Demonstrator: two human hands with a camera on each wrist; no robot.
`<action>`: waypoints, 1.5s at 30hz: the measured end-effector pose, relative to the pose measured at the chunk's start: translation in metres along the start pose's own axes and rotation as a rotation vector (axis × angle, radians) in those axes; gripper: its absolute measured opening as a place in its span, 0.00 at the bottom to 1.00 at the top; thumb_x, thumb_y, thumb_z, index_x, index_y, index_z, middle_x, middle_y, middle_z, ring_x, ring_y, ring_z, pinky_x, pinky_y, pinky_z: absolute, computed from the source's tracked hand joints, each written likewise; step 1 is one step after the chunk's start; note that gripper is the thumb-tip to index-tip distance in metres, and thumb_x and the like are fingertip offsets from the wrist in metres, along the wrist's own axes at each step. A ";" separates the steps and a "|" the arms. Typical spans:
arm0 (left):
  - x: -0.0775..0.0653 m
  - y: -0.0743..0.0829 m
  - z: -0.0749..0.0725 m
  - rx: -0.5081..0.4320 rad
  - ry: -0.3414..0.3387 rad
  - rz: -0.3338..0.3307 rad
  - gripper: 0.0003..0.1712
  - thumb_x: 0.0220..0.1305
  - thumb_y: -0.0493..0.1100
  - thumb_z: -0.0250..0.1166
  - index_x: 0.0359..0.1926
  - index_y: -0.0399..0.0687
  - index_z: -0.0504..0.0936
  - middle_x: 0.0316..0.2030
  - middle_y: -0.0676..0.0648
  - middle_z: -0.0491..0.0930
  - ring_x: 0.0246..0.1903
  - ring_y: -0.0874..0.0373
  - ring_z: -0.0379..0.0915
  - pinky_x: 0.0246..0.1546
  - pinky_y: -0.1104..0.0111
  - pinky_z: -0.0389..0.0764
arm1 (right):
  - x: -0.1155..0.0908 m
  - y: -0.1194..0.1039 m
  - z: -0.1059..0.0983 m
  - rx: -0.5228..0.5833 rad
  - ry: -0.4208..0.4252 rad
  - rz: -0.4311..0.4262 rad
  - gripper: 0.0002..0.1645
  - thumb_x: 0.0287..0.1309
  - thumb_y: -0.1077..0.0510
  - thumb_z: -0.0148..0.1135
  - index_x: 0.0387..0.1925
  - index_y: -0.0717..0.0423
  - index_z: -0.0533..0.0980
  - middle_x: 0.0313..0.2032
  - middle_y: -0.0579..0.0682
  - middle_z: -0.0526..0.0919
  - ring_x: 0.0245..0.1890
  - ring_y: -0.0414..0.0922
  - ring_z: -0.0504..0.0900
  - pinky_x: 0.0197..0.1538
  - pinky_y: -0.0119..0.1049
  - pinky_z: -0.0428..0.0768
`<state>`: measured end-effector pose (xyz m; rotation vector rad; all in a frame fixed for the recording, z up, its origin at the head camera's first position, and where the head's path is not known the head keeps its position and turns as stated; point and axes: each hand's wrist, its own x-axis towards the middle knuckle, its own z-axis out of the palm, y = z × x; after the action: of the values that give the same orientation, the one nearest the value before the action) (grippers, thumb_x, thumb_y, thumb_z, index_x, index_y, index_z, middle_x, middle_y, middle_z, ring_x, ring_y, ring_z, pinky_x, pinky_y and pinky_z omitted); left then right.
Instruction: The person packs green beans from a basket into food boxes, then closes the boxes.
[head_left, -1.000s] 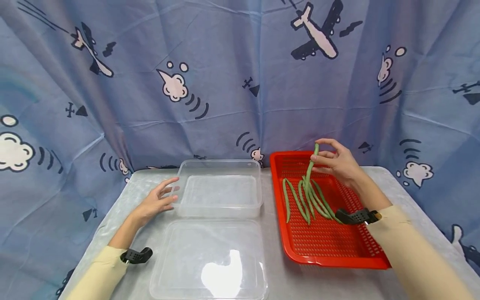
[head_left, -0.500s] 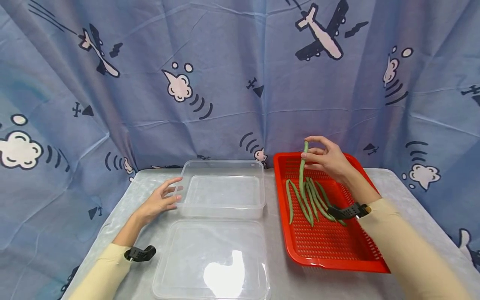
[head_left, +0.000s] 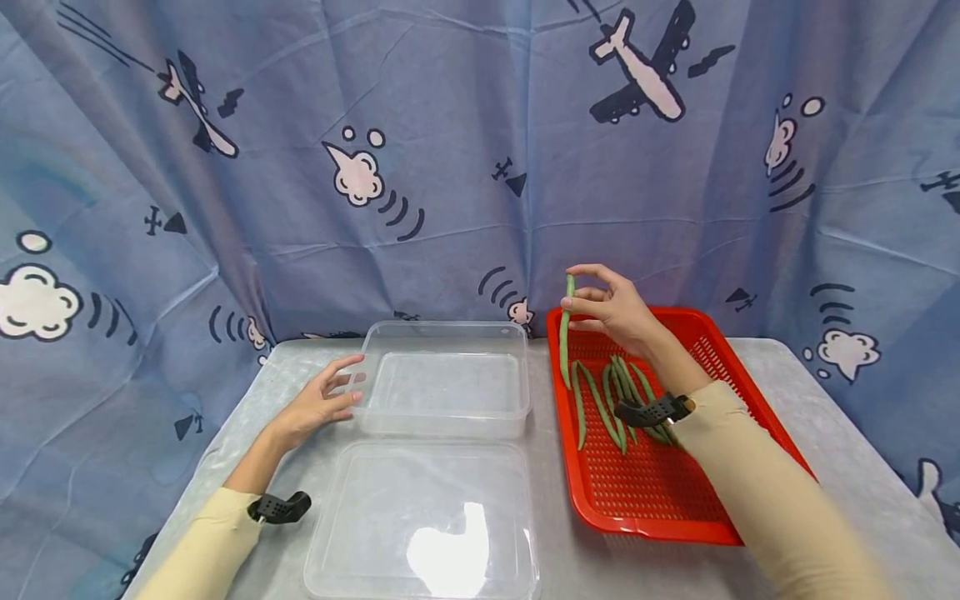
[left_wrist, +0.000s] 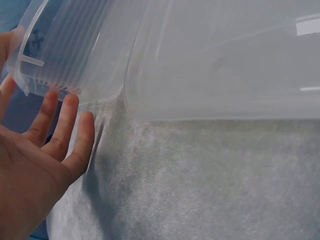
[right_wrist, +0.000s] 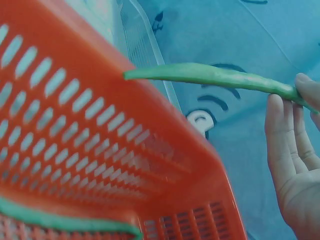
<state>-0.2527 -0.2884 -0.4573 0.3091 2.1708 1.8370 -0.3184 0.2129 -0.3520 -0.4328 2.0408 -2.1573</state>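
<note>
My right hand (head_left: 613, 307) pinches a green bean (head_left: 565, 346) near its upper end. The bean hangs down over the left rim of the red basket (head_left: 572, 487). Below and to the right, several more green beans (head_left: 602, 408) lie in the basket. In the right wrist view the held bean (right_wrist: 210, 76) stretches out from the thumb and fingertips. My left hand (head_left: 313, 407) rests at the left side of a clear plastic container (head_left: 442, 423), its spread fingertips touching the wall. The left wrist view shows those fingers (left_wrist: 67, 122) against the container's side.
A clear plastic lid (head_left: 367, 517) lies flat in front of the container. Everything stands on a table with a pale cloth (head_left: 765, 367). A blue printed curtain (head_left: 442, 150) hangs right behind it.
My right hand has lifted the green bean from above the pile and carried it left to the basket's left rim. The left hand has stayed at the container.
</note>
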 end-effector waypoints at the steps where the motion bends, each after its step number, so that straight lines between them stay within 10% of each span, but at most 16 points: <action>1: 0.000 0.000 0.000 0.003 0.001 -0.004 0.40 0.75 0.36 0.61 0.80 0.50 0.53 0.75 0.31 0.48 0.71 0.31 0.50 0.57 0.42 0.71 | 0.002 0.001 0.004 0.008 -0.007 0.003 0.36 0.64 0.67 0.67 0.70 0.59 0.64 0.38 0.54 0.82 0.39 0.48 0.84 0.45 0.46 0.84; 28: 0.000 0.003 -0.001 0.013 0.004 -0.038 0.44 0.74 0.38 0.62 0.81 0.54 0.49 0.75 0.29 0.44 0.72 0.30 0.46 0.58 0.42 0.71 | 0.050 0.022 0.099 0.088 -0.082 0.080 0.37 0.61 0.69 0.69 0.70 0.61 0.66 0.36 0.56 0.84 0.35 0.49 0.84 0.51 0.57 0.79; 45: -0.002 0.003 -0.001 0.017 0.004 -0.049 0.43 0.75 0.36 0.60 0.81 0.55 0.48 0.75 0.29 0.46 0.72 0.32 0.46 0.58 0.42 0.71 | 0.054 0.029 0.121 0.082 -0.110 0.135 0.34 0.61 0.71 0.68 0.67 0.66 0.67 0.38 0.60 0.84 0.36 0.52 0.85 0.52 0.59 0.78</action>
<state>-0.2513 -0.2897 -0.4540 0.2532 2.1777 1.7954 -0.3362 0.0799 -0.3706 -0.3823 1.8607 -2.0802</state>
